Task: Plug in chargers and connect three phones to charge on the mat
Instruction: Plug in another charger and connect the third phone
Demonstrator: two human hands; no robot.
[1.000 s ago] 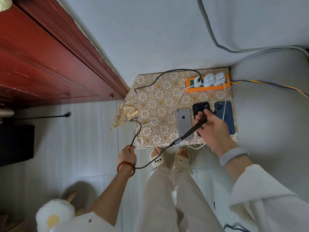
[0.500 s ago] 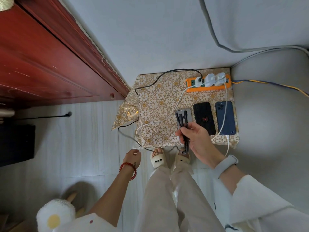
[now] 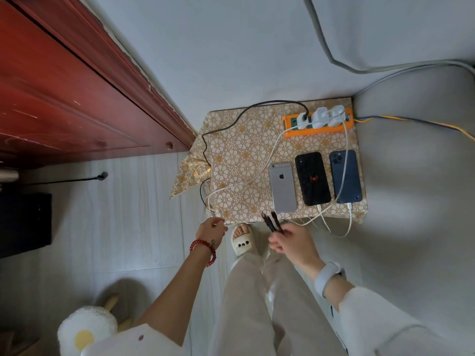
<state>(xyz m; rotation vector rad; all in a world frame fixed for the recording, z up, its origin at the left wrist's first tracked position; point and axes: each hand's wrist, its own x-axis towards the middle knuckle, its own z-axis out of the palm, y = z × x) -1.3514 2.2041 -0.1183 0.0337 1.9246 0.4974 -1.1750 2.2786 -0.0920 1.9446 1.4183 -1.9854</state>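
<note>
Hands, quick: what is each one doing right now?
Left hand: pinching the white cable at the mat's near edge.
Right hand: holding the black cable ends.

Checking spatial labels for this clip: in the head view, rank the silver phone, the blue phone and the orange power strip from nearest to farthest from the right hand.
From the right hand:
1. Silver phone, leftmost of the row.
2. Blue phone, rightmost.
3. Orange power strip, at the mat's far edge.

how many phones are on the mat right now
3, side by side near the mat's front edge, all back side up: silver phone on the left, black phone in the middle, blue phone on the right. None looks hidden.
</note>
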